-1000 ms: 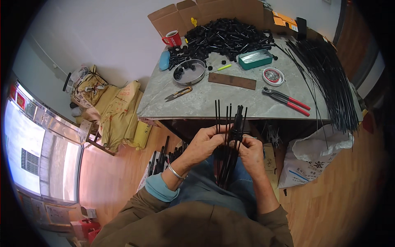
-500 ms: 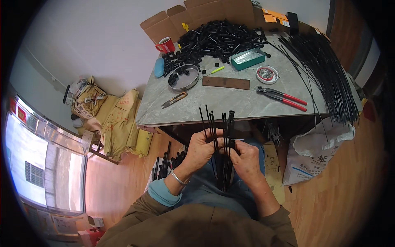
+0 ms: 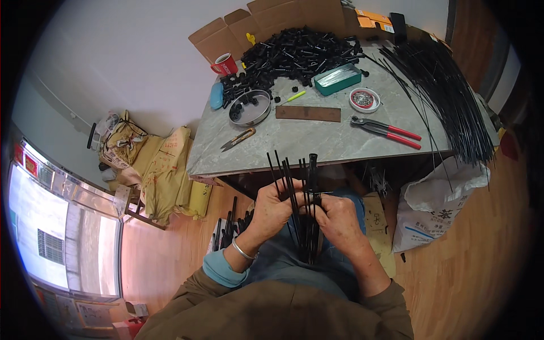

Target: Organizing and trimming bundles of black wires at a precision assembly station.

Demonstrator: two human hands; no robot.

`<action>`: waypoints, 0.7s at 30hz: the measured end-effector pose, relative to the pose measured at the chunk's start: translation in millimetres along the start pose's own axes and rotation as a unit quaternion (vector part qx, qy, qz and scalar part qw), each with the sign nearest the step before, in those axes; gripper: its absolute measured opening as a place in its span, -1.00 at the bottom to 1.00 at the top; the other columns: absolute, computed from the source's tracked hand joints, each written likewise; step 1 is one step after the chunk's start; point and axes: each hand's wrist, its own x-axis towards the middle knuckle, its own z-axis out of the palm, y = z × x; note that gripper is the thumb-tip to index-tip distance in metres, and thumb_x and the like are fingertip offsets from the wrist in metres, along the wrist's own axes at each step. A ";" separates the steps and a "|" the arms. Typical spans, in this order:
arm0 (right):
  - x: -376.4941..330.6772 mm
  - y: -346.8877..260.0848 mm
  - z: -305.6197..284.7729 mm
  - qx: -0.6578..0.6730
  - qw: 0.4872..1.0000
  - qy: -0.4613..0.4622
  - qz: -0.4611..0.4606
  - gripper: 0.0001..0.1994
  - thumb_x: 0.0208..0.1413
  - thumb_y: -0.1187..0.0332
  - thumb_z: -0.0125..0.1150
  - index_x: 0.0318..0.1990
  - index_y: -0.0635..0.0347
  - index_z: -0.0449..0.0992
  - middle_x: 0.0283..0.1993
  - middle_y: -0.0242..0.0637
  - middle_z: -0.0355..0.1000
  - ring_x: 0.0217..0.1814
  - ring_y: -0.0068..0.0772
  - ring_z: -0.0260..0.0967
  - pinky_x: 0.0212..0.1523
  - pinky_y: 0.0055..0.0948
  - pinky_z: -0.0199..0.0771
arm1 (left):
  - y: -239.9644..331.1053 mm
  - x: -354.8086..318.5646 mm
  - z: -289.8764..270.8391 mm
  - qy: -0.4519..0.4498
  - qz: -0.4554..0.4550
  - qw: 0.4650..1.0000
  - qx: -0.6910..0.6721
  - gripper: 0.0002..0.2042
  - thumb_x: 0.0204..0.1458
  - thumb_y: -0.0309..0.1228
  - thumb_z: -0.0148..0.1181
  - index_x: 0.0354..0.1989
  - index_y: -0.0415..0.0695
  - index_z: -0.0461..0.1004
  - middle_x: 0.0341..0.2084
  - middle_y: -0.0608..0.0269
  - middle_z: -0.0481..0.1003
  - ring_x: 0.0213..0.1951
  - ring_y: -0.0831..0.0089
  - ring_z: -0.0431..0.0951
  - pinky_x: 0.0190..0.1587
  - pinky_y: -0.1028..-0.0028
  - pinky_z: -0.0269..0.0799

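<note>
Over my lap, my left hand (image 3: 273,211) and my right hand (image 3: 339,222) are closed together on a bundle of thin black rods (image 3: 294,181). The rods stand roughly upright, fanning out above my fingers, and a thicker black tube piece (image 3: 312,170) rises among them. Their lower ends reach down over my blue trousers. A silver bangle sits on my left wrist. Just beyond the rod tips is the front edge of the grey table (image 3: 266,150).
On the table lie a heap of small black parts (image 3: 294,51), a round metal dish (image 3: 250,107), snips (image 3: 238,139), a brown strip (image 3: 308,113), red-handled pliers (image 3: 385,128), a green tin (image 3: 338,78) and a long sheaf of black rods (image 3: 447,96). A white sack (image 3: 430,209) stands on the floor at right.
The view has shifted slightly. My hands have stayed on the bundle over my lap, with the rods fanned a little differently.
</note>
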 end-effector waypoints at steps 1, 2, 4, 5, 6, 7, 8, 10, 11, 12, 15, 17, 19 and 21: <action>-0.6 -1.0 -1.2 0.012 1.000 -0.013 0.008 -0.83 0.05 0.32 0.17 -0.41 0.27 0.52 -0.44 -0.03 0.47 -0.37 0.04 0.45 -0.35 -0.14 0.42 | 0.0 -1.4 0.7 0.001 -0.005 1.000 0.002 -0.84 0.02 -0.54 0.25 -0.22 -0.26 0.49 -0.40 0.34 0.53 -0.37 0.65 0.49 -0.31 0.62 0.44; 0.3 0.5 -1.8 0.013 1.000 -0.013 0.008 -0.83 0.05 0.32 0.17 -0.41 0.27 0.52 -0.44 -0.03 0.47 -0.37 0.04 0.45 -0.35 -0.14 0.42 | 0.1 -1.8 1.9 0.000 -0.005 1.000 0.003 -0.84 0.02 -0.54 0.25 -0.22 -0.26 0.49 -0.40 0.34 0.53 -0.37 0.65 0.49 -0.31 0.62 0.44; 4.9 1.1 -3.5 0.001 0.999 -0.033 0.031 -0.81 0.04 0.31 0.17 -0.43 0.27 0.51 -0.46 -0.02 0.46 -0.38 0.05 0.44 -0.36 -0.14 0.42 | 2.4 -0.4 3.3 0.007 0.020 0.996 0.083 -0.84 -0.01 -0.52 0.29 -0.26 -0.25 0.49 -0.43 0.40 0.51 -0.37 0.69 0.45 -0.30 0.62 0.41; 4.2 0.0 -1.5 0.001 0.999 -0.035 0.033 -0.81 0.04 0.31 0.17 -0.43 0.27 0.51 -0.46 -0.02 0.46 -0.38 0.05 0.44 -0.36 -0.14 0.42 | 0.2 0.0 2.4 0.007 0.018 0.996 0.082 -0.84 -0.01 -0.52 0.29 -0.26 -0.25 0.49 -0.43 0.40 0.51 -0.37 0.69 0.45 -0.30 0.62 0.41; 2.2 -0.9 1.2 -0.003 1.000 -0.018 0.009 -0.80 0.03 0.30 0.18 -0.44 0.28 0.50 -0.46 -0.01 0.45 -0.38 0.05 0.43 -0.37 -0.13 0.41 | -4.1 1.1 1.4 0.018 0.022 0.996 0.087 -0.82 -0.07 -0.55 0.33 -0.29 -0.22 0.47 -0.47 0.40 0.49 -0.41 0.68 0.45 -0.36 0.62 0.41; 0.9 -0.8 3.3 -0.007 1.000 -0.001 -0.014 -0.79 0.03 0.29 0.18 -0.45 0.28 0.49 -0.46 0.00 0.45 -0.38 0.06 0.43 -0.39 -0.13 0.40 | -5.9 1.6 1.5 0.030 0.025 0.995 0.092 -0.79 -0.13 -0.59 0.36 -0.32 -0.19 0.46 -0.52 0.40 0.48 -0.45 0.68 0.46 -0.43 0.62 0.41; 0.8 1.9 5.3 -0.007 1.000 -0.001 -0.013 -0.79 0.03 0.29 0.18 -0.45 0.28 0.49 -0.46 0.00 0.45 -0.38 0.06 0.43 -0.39 -0.13 0.40 | -4.6 1.6 3.0 0.030 0.025 0.995 0.093 -0.79 -0.13 -0.59 0.36 -0.32 -0.19 0.46 -0.52 0.40 0.48 -0.45 0.68 0.46 -0.43 0.62 0.41; 0.0 7.0 9.0 0.040 0.999 0.015 0.007 -0.82 0.02 0.34 0.19 -0.44 0.31 0.48 -0.48 -0.02 0.44 -0.44 0.00 0.43 -0.41 -0.22 0.40 | 2.9 0.8 8.1 0.044 0.020 0.997 0.063 -0.80 -0.12 -0.58 0.35 -0.33 -0.18 0.46 -0.54 0.42 0.47 -0.46 0.68 0.46 -0.41 0.63 0.41; -2.3 5.7 9.3 0.041 0.999 0.015 0.009 -0.82 0.02 0.34 0.19 -0.44 0.31 0.48 -0.48 -0.02 0.44 -0.44 0.00 0.43 -0.41 -0.22 0.40 | 0.1 0.8 7.7 0.043 0.018 0.997 0.063 -0.80 -0.12 -0.58 0.35 -0.33 -0.18 0.46 -0.54 0.42 0.47 -0.46 0.68 0.46 -0.41 0.63 0.41; -4.8 3.3 10.4 0.097 0.994 0.022 0.038 -0.85 0.03 0.39 0.17 -0.41 0.32 0.48 -0.50 -0.05 0.43 -0.48 -0.12 0.42 -0.42 -0.28 0.39 | -4.5 1.4 5.2 0.058 0.031 0.995 0.069 -0.80 -0.11 -0.57 0.35 -0.33 -0.18 0.46 -0.53 0.43 0.47 -0.45 0.68 0.45 -0.40 0.63 0.41; -6.1 4.6 14.3 0.192 0.978 0.021 0.074 -0.87 0.07 0.42 0.18 -0.33 0.33 0.52 -0.49 -0.27 0.43 -0.45 -0.49 0.35 -0.40 -0.48 0.36 | -4.6 1.3 4.1 0.074 0.048 0.995 0.051 -0.82 -0.09 -0.56 0.33 -0.32 -0.17 0.46 -0.52 0.43 0.48 -0.44 0.68 0.45 -0.37 0.64 0.41; -5.6 8.1 13.9 0.230 0.970 0.016 0.083 -0.85 0.10 0.41 0.20 -0.28 0.34 0.55 -0.47 -0.47 0.44 -0.39 -0.75 0.28 -0.39 -0.61 0.33 | -2.7 -1.9 5.1 0.073 0.051 0.996 0.026 -0.83 -0.07 -0.55 0.32 -0.32 -0.17 0.46 -0.51 0.43 0.48 -0.44 0.68 0.46 -0.36 0.64 0.41; -1.9 15.5 10.1 0.343 0.929 -0.059 0.126 -0.85 0.14 0.39 0.19 -0.28 0.32 0.55 -0.42 -0.55 0.42 -0.36 -0.78 0.27 -0.37 -0.66 0.31 | -2.5 -2.4 5.0 0.070 0.043 0.997 0.009 -0.84 -0.06 -0.54 0.30 -0.30 -0.17 0.46 -0.49 0.43 0.49 -0.43 0.67 0.46 -0.35 0.64 0.40; -1.9 25.6 15.2 0.336 0.934 -0.068 0.101 -0.84 0.17 0.37 0.17 -0.27 0.31 0.54 -0.39 -0.56 0.43 -0.36 -0.78 0.28 -0.35 -0.68 0.33 | -4.2 -0.8 7.2 0.075 0.045 0.996 -0.005 -0.83 -0.05 -0.54 0.29 -0.28 -0.17 0.46 -0.49 0.42 0.49 -0.43 0.67 0.47 -0.35 0.64 0.40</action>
